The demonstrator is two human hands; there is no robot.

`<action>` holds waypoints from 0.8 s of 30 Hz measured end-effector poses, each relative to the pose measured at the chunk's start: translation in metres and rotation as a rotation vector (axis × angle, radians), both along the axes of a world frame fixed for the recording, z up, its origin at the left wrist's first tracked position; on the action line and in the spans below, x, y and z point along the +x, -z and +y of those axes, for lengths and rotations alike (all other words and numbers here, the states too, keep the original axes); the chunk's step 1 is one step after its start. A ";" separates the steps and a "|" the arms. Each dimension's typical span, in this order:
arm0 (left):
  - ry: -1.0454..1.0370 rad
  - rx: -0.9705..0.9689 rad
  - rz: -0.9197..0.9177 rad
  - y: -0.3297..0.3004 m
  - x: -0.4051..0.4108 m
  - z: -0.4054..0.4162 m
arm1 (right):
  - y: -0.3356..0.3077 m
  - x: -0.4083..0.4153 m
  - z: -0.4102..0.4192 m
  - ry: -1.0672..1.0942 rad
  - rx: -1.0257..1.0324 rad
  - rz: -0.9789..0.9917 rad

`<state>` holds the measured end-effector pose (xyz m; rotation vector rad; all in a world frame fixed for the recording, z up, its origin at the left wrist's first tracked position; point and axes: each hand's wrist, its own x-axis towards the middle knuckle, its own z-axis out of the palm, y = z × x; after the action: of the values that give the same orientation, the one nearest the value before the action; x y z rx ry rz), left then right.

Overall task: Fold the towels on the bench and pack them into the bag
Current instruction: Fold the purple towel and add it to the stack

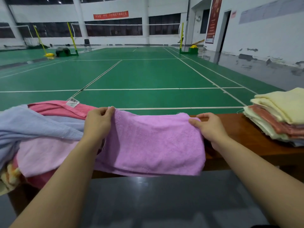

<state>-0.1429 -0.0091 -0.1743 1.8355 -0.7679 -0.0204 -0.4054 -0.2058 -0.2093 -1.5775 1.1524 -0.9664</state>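
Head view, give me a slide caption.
Both hands pinch a purple towel on the bench.

Purple towel [153, 145]: we see soft terry cloth, matt, with a fuzzy looped surface.
Blue cloth [32, 124]: thinner woven fabric, matt and creased.
Pink towel [59, 107]: ribbed cloth with a small shiny label (paper or plastic, we cannot tell).
Folded stack [279, 116]: matt cloth, with frayed edges.
Bench [243, 129]: brown wood, smooth, slightly glossy.
Court floor [148, 74]: green, smooth, low sheen.
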 end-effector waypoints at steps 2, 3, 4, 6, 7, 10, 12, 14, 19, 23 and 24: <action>0.008 -0.102 0.110 0.001 0.000 0.000 | 0.000 -0.004 -0.005 0.021 0.036 -0.107; 0.017 -0.163 0.189 0.001 0.000 0.000 | 0.000 -0.006 -0.007 0.021 0.051 -0.153; 0.025 -0.211 0.265 0.001 0.000 -0.001 | -0.001 -0.009 -0.009 0.018 0.057 -0.196; 0.058 -0.262 0.357 -0.003 -0.003 -0.001 | -0.004 -0.014 -0.010 0.016 0.051 -0.264; 0.077 -0.281 0.380 -0.006 -0.006 -0.002 | -0.007 -0.017 -0.010 0.022 0.045 -0.286; 0.134 -0.378 0.413 -0.016 -0.018 -0.008 | -0.019 -0.027 -0.011 0.049 -0.030 -0.361; 0.173 -0.472 0.429 -0.022 -0.023 -0.010 | -0.028 -0.034 -0.011 0.064 -0.106 -0.390; 0.212 -0.517 0.392 -0.027 -0.024 -0.012 | -0.036 -0.041 -0.009 0.057 -0.202 -0.421; 0.213 -0.544 0.226 -0.037 -0.036 -0.017 | -0.057 -0.056 -0.008 0.038 -0.410 -0.493; 0.187 -0.515 0.029 -0.045 -0.041 -0.019 | -0.064 -0.066 -0.004 -0.030 -0.526 -0.406; 0.190 -0.498 -0.025 -0.046 -0.041 -0.019 | -0.065 -0.068 -0.002 -0.044 -0.553 -0.376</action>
<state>-0.1840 -0.0281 -0.1280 1.2916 -0.8731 0.0662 -0.4738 -0.2080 -0.1444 -1.7268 0.6106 -1.5661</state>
